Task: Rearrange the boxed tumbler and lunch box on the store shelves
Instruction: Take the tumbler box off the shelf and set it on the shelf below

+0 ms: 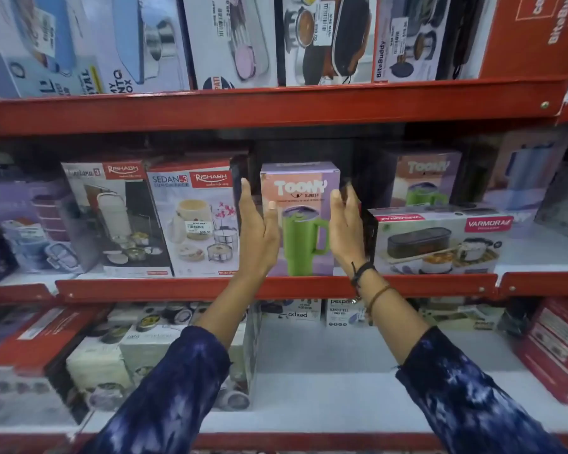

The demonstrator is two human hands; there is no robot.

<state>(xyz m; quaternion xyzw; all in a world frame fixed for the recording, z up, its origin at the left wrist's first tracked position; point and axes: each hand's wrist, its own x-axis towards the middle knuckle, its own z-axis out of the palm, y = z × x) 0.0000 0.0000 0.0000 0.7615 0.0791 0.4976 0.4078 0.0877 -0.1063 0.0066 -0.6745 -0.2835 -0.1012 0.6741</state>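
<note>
A lilac and pink Toony tumbler box [300,198] with a green mug pictured on it stands upright on the middle shelf [210,287]. My left hand [258,231] is flat against its left side and my right hand [346,227] is at its right side, fingers straight, so the box sits between both palms. A Varmora lunch box [440,240] lies flat just to the right, touching my right hand's back. A second Toony box [425,178] stands behind the Varmora box.
Two Rishabh lunch box cartons [191,221] stand left of the tumbler box. The top shelf [276,106] holds several boxed lunch sets. The bottom shelf has boxes at left, a red carton [558,348] at right and bare white board [325,362] in the middle.
</note>
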